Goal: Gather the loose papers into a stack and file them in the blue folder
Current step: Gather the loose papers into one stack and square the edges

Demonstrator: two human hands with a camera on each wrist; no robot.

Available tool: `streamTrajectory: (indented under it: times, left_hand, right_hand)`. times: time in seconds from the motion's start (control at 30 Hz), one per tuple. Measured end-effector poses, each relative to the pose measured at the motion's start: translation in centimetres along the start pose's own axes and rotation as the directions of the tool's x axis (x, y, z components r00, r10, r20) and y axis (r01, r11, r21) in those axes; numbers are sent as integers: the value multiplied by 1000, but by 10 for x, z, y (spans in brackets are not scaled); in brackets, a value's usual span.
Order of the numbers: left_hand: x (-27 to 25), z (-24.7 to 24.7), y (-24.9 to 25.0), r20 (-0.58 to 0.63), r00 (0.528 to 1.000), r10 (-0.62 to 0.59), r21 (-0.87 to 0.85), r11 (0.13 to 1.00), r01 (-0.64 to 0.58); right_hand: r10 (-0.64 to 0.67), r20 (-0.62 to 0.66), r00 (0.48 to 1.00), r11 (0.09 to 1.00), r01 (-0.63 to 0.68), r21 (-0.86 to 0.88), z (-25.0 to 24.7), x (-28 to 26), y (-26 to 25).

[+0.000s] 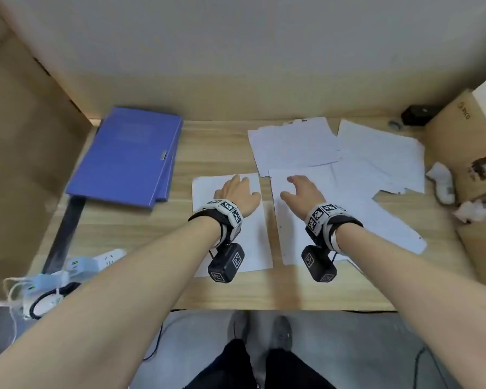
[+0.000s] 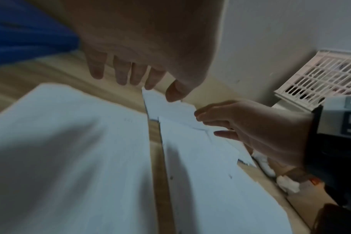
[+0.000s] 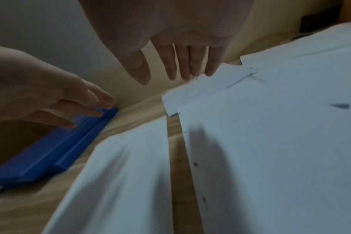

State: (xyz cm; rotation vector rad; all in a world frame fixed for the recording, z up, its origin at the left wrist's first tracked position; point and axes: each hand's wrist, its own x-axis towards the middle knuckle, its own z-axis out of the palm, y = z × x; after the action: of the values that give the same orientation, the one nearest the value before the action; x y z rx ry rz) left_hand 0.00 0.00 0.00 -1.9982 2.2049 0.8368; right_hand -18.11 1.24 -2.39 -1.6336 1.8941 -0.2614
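Note:
A closed blue folder lies at the back left of the wooden desk. One white sheet lies alone at the desk's middle, and my left hand hovers over its far end with straight fingers. Several white papers spread overlapping to the right. My right hand is open above the nearest of them, holding nothing. In the left wrist view the left fingers hang above the single sheet. The right wrist view shows the right fingers over the papers and the folder at left.
A cardboard box and crumpled tissues sit at the right edge. A black device is at the back right. A power strip and cables lie at the front left. A white lattice basket stands by the wall.

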Motion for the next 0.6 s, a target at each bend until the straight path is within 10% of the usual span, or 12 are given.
streamTrajectory:
  times: [0.6]
  left_hand:
    - [30,76,-37,185,976,-113,79,992,100]
  right_hand:
    - [169,78,983,985,-165,-53,43,9,54]
